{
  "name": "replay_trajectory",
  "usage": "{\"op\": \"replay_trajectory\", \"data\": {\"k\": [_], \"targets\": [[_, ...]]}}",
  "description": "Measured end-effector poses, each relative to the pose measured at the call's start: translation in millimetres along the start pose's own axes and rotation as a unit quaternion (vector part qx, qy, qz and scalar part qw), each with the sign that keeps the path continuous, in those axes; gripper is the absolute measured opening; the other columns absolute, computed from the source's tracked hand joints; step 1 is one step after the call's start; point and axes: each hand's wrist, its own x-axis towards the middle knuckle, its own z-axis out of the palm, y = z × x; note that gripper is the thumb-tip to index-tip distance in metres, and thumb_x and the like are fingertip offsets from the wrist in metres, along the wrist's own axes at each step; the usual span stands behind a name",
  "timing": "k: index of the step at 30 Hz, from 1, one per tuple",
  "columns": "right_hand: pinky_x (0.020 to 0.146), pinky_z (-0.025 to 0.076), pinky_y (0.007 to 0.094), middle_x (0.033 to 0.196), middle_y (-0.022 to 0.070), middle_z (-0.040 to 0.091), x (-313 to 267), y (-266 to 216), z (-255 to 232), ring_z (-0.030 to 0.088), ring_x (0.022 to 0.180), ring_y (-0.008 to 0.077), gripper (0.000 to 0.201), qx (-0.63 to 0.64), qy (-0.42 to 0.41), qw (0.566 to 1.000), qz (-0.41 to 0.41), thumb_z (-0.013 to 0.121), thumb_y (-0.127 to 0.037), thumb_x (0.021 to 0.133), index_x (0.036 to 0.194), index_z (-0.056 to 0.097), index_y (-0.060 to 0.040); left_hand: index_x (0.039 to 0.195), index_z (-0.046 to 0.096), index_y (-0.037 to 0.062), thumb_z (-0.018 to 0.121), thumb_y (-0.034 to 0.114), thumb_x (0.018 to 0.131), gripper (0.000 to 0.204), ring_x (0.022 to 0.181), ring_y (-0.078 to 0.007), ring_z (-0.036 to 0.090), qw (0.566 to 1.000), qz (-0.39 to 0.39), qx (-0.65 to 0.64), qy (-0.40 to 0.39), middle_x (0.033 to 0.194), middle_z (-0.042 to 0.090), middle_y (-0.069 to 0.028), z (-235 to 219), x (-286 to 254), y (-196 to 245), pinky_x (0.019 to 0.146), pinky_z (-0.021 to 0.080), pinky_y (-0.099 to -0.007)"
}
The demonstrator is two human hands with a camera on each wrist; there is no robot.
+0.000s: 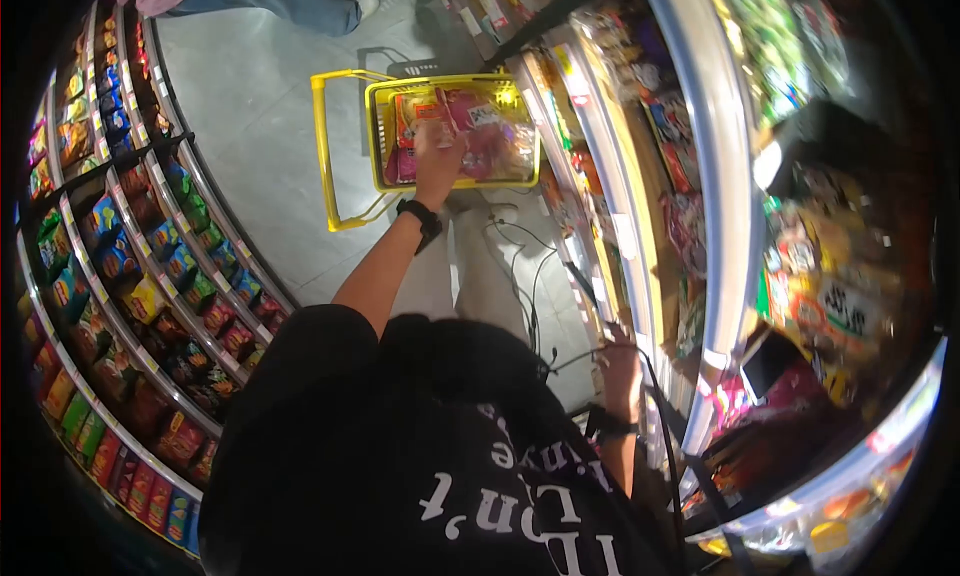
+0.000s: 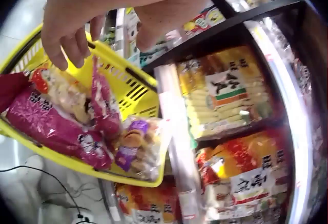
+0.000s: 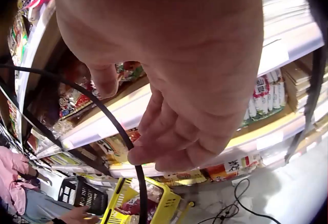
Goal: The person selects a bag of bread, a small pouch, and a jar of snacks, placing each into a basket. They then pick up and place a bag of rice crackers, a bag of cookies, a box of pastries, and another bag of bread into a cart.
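My left hand (image 1: 438, 161) reaches over a yellow shopping basket (image 1: 376, 126), above the packs inside. In the left wrist view its fingers (image 2: 78, 43) hang loosely bent with the thumb apart, holding nothing. Just below them stands a magenta snack bag (image 2: 105, 103). Another magenta bag (image 2: 59, 126) lies in front, by a clear pack with purple labels (image 2: 134, 149) and a pale snack bag (image 2: 69, 93). Low beside the right-hand shelf, my right hand (image 1: 620, 376) hangs with loosely curled fingers and nothing in its grasp. A black cable (image 3: 120, 129) passes at its fingertips.
Snack shelves (image 1: 150, 266) line the left, and stocked shelves (image 1: 625, 176) stand close on the right. The basket's yellow handle (image 1: 322, 156) lies out to the left. A person in jeans (image 1: 270, 1) is at the far end, near a black basket (image 3: 82, 193). Cables (image 1: 515, 246) trail on the floor.
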Motion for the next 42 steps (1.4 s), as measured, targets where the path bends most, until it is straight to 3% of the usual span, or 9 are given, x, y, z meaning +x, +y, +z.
{"op": "replay_trajectory", "data": {"k": [6,7,10,18,23,26,33,40,42], "targets": [[0.089,0.045,0.0352,0.118,0.0092,0.062,-24.4,53.2,-35.4,0.058,0.098,0.0192,0.046,0.086,-0.003,0.994,0.065,0.044,-0.043,0.103,0.132,0.052,-0.0072,0.108,0.069,0.0005,0.075,0.041,0.082,0.048,0.098,-0.0335,0.068,0.986,-0.093,0.012,-0.135,0.105,0.070,-0.0212,40.1,15.6,-167.2,0.085,0.051,-0.0403],[0.091,0.043,0.0360,0.117,0.0074,0.062,-31.0,66.3,-46.0,0.057,0.101,0.0193,0.045,0.067,-0.011,0.996,0.058,0.047,-0.043,0.102,0.130,0.054,-0.0082,0.110,0.067,-0.0007,0.074,0.047,0.081,0.056,0.102,-0.0354,0.067,0.950,-0.236,0.087,-0.184,0.107,0.069,-0.0220,39.3,24.6,-132.3,0.087,0.050,-0.0431],[0.089,0.041,0.0355,0.118,0.0052,0.063,-64.1,61.3,-22.1,0.056,0.103,0.0182,0.048,0.111,0.024,0.984,0.139,0.053,-0.045,0.099,0.129,0.056,-0.0083,0.084,0.063,-0.0029,0.076,0.044,0.081,0.049,0.084,-0.0322,0.066,0.963,-0.225,0.067,-0.134,0.085,0.067,-0.0181,65.7,30.2,-141.1,0.074,0.050,-0.0426],[0.092,0.046,0.0408,0.111,0.0076,0.066,-112.2,85.0,-3.5,0.061,0.100,0.0231,0.048,0.124,0.135,0.974,0.131,0.055,-0.045,0.098,0.126,0.058,-0.0057,0.084,0.067,-0.0035,0.072,0.025,0.078,0.030,0.084,-0.0366,0.069,0.962,-0.185,0.073,-0.188,0.084,0.070,-0.0233,54.8,57.8,-149.8,0.070,0.052,-0.0446],[0.092,0.045,0.0409,0.110,0.0070,0.064,-94.1,97.2,-16.9,0.058,0.098,0.0221,0.043,0.128,0.103,0.980,0.112,0.052,-0.044,0.099,0.122,0.058,-0.0082,0.084,0.062,-0.0004,0.068,0.013,0.083,0.015,0.074,-0.0169,0.059,0.974,-0.124,-0.113,-0.149,0.079,0.062,-0.0081,37.4,56.9,-154.6,0.070,0.047,-0.0328],[0.088,0.047,0.0363,0.106,0.0065,0.066,-80.3,74.8,0.7,0.061,0.093,0.0207,0.043,0.075,0.118,0.985,0.097,0.056,-0.042,0.098,0.122,0.058,-0.0065,0.086,0.061,0.0023,0.066,0.011,0.086,0.010,0.075,-0.0132,0.058,0.947,-0.181,-0.177,-0.199,0.082,0.062,-0.0054,-6.0,51.4,-88.4,0.069,0.047,-0.0295],[0.083,0.050,0.0313,0.102,0.0105,0.067,-46.9,10.4,41.6,0.063,0.089,0.0183,0.037,-0.056,0.083,0.988,-0.118,0.056,-0.037,0.099,0.114,0.060,-0.0034,0.089,0.059,0.0073,0.061,0.011,0.096,0.008,0.075,-0.0082,0.057,0.918,-0.213,-0.295,-0.159,0.082,0.060,0.0014,-91.9,36.4,-8.6,0.069,0.047,-0.0245],[0.096,0.047,0.0324,0.110,0.0111,0.067,21.3,-113.8,115.7,0.062,0.106,0.0205,0.026,-0.396,0.010,0.856,-0.333,0.061,-0.016,0.098,0.118,0.063,-0.0009,0.085,0.051,0.0109,0.057,0.009,0.097,0.013,0.079,-0.0102,0.060,0.929,-0.206,-0.252,-0.179,0.084,0.058,0.0006,-153.1,11.0,20.7,0.073,0.050,-0.0264],[0.095,0.047,0.0338,0.113,0.0135,0.067,37.9,-145.1,135.0,0.063,0.107,0.0237,0.028,-0.488,0.004,0.772,-0.408,0.063,-0.014,0.094,0.119,0.063,-0.0015,0.085,0.051,0.0106,0.057,0.008,0.097,0.013,0.078,-0.0109,0.059,0.935,-0.203,-0.245,-0.157,0.083,0.058,0.0003,-159.0,0.8,22.8,0.073,0.050,-0.0271]]}}
